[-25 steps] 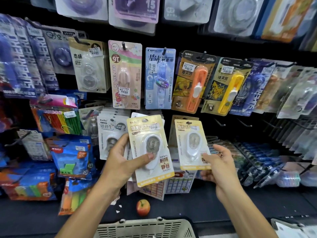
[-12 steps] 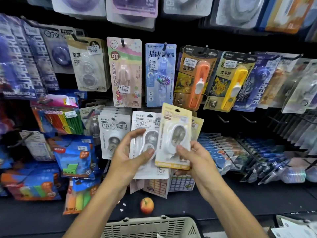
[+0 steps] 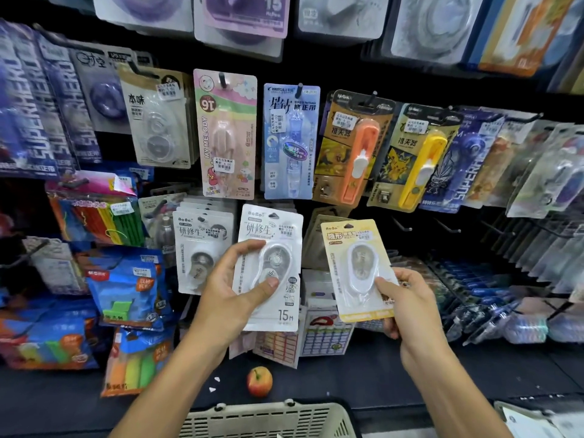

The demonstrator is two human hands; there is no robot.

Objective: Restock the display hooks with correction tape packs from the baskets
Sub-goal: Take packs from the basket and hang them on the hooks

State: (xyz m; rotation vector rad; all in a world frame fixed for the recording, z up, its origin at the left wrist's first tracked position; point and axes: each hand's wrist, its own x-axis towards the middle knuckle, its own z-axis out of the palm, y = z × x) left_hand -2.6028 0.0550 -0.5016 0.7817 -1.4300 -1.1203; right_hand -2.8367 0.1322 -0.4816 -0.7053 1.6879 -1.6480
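Observation:
My left hand [image 3: 234, 292] grips a white correction tape pack [image 3: 271, 241], thumb pressed on its blister, in front of the lower row of hooks. My right hand [image 3: 407, 298] pinches a yellow correction tape pack [image 3: 354, 248] by its lower right edge and holds it upright to the right of the white one. More white packs of the same kind [image 3: 199, 245] hang on a hook just left of my left hand. A beige basket [image 3: 268, 420] sits at the bottom edge below my arms.
Rows of carded correction tapes hang above, among them a pink pack [image 3: 227, 134], a blue pack [image 3: 290, 140] and an orange one [image 3: 354, 147]. Bare hooks [image 3: 445, 227] stick out at right. An apple [image 3: 259, 380] lies on the dark shelf. Blue bags [image 3: 126, 286] hang at left.
My right hand has carried the yellow pack away from my left hand to the right. The left hand now holds only the white pack, a little lower.

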